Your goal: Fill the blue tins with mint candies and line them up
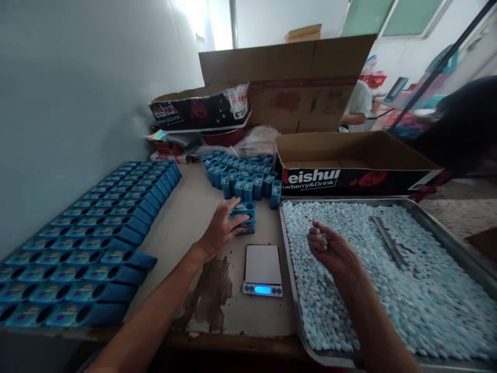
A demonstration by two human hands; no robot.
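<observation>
My left hand (223,227) reaches over the table with its fingers apart, touching two small blue boxes (247,223) that lie beside each other. Nearer to me is a digital scale (263,264) with a lit blue display and a bare white plate. My right hand (324,242) is above the metal tray (290,269) of pale blue and white pellets, its fingers curled closed around several whitish pellets. A flat metal strip (388,242) rests on the pellets to the right of that hand.
Rows of blue boxes (112,217) fill the table's left side. More blue boxes (248,181) stand at the back centre. An open carton (349,178) sits behind the tray, another carton (202,114) at the back left. A person's arm (354,118) shows behind the cartons.
</observation>
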